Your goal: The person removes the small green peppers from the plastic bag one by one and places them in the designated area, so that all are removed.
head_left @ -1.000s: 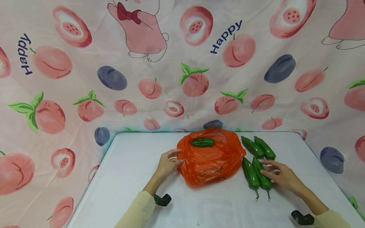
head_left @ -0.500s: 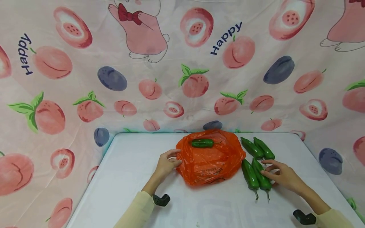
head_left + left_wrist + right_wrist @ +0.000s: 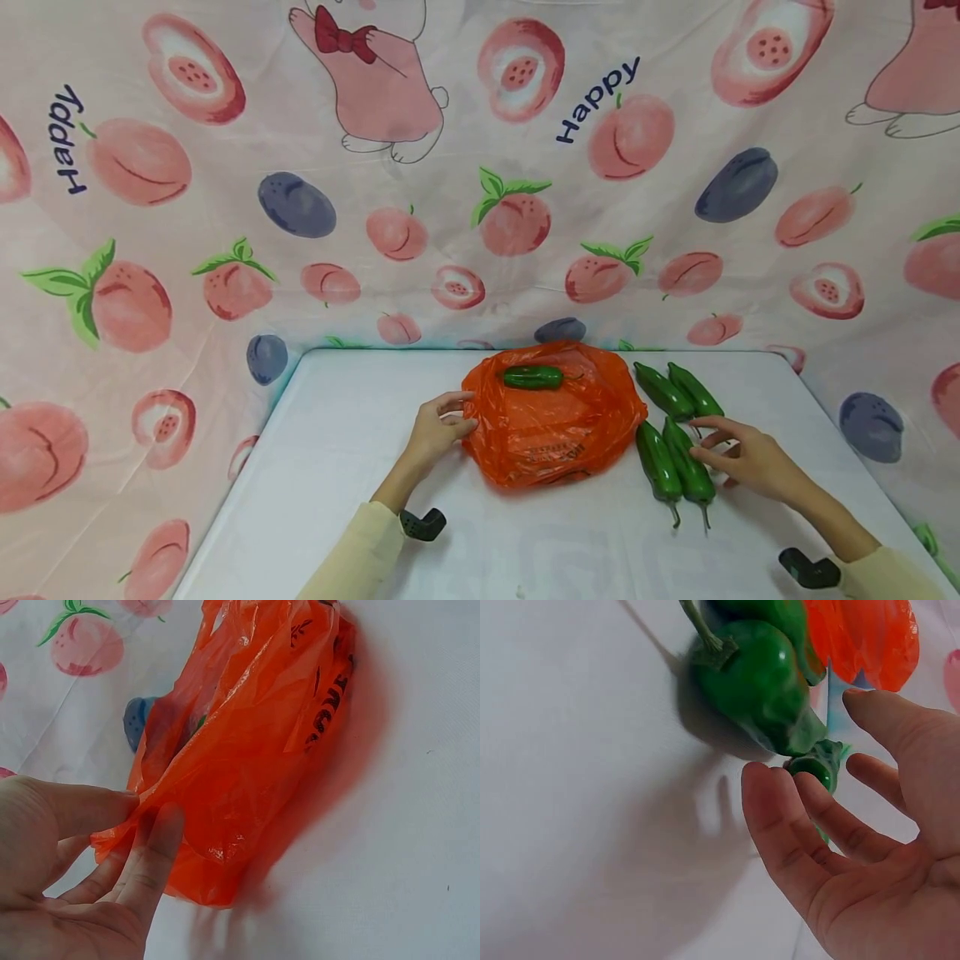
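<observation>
An orange plastic bag (image 3: 566,417) lies spread at the back middle of the white table, with one green pepper (image 3: 532,377) within its upper part. My left hand (image 3: 433,429) pinches the bag's left edge; in the left wrist view the thumb and fingers (image 3: 157,844) are on either side of the thin plastic. To the right of the bag lie two front peppers, the left one (image 3: 658,462) and the right one (image 3: 688,462). My right hand (image 3: 753,460) hovers beside the right one, fingers relaxed and apart; the right wrist view shows nothing in its grasp.
Two more green peppers, a left one (image 3: 663,390) and a right one (image 3: 694,389), lie behind the front pair. A fruit-print cloth (image 3: 465,208) hangs behind the white table (image 3: 315,467). Dark wrist devices (image 3: 423,525) sit at both sleeves.
My right hand has drawn slightly to the right, away from the nearest front pepper. The left hand keeps its hold on the bag's edge, and the peppers stay in place.
</observation>
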Demonstrator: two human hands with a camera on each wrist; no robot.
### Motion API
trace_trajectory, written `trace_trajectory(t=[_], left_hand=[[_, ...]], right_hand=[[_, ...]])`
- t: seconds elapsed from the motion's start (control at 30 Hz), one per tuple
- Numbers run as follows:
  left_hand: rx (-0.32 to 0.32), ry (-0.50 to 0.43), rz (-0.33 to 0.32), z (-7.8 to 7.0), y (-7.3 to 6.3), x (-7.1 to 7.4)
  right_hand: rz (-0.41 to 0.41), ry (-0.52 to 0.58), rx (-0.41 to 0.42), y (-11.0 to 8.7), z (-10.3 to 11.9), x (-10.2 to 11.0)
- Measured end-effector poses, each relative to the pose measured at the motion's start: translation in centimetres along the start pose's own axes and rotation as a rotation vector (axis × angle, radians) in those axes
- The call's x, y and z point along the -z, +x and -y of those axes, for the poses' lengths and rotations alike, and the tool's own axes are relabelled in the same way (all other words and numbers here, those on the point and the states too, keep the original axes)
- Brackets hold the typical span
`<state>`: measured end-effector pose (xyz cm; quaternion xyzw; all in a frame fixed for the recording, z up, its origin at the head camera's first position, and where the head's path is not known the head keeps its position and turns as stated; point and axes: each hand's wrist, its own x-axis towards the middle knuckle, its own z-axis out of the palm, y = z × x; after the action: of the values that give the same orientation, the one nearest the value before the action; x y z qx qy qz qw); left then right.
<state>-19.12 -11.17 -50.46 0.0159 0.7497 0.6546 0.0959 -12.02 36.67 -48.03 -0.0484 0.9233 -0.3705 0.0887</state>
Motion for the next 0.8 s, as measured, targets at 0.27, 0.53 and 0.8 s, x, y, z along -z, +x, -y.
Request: trace_trajectory(t=[0.27, 0.53, 0.8], left_hand=[[0.008, 0.002, 0.0, 0.0, 0.2, -0.1], [0.002, 0.01, 0.009, 0.0, 0.2, -0.1], [-0.002, 0.019, 0.01, -0.2, 0.1, -0.1]], right_hand=[[-0.004, -0.079, 0.082, 0.0, 0.4, 1.1], [-0.053, -0.168, 0.187, 0.1, 1.3, 2.1], [-0.057, -0.19, 0.223, 0.5, 2.7, 3.2]])
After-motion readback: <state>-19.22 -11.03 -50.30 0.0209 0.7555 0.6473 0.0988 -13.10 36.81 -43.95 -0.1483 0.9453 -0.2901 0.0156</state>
